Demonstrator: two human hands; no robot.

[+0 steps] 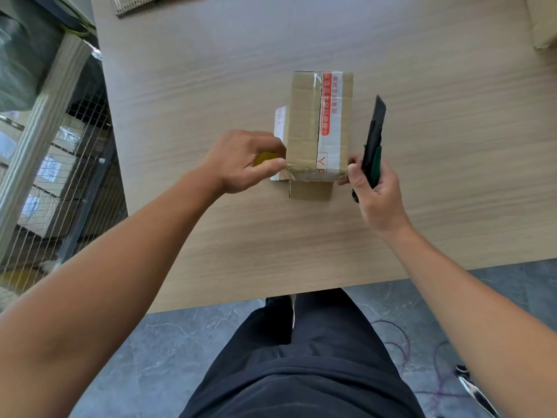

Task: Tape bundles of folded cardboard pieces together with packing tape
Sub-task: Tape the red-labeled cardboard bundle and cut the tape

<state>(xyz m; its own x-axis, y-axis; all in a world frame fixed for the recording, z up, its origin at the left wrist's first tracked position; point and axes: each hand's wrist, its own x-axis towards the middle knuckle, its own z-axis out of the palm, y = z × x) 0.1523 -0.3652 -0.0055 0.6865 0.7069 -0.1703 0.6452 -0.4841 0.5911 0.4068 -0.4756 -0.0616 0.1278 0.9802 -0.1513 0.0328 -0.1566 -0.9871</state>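
A bundle of folded cardboard pieces [304, 122] lies flat in the middle of the wooden table [211, 86], with red-and-white printed tape along it and clear tape across its near end. My left hand [244, 161] grips a yellowish tape roll [265, 158] against the bundle's near left corner, the thumb on the tape. My right hand [373, 191] holds a black and green utility knife [373, 146] upright at the bundle's near right corner, fingertips touching the cardboard.
More flat cardboard [135, 4] lies at the table's far left edge and a cardboard box [542, 25] at the far right. A wire mesh rack [60, 161] with cartons stands left of the table. My legs are at the near edge, cables on the floor.
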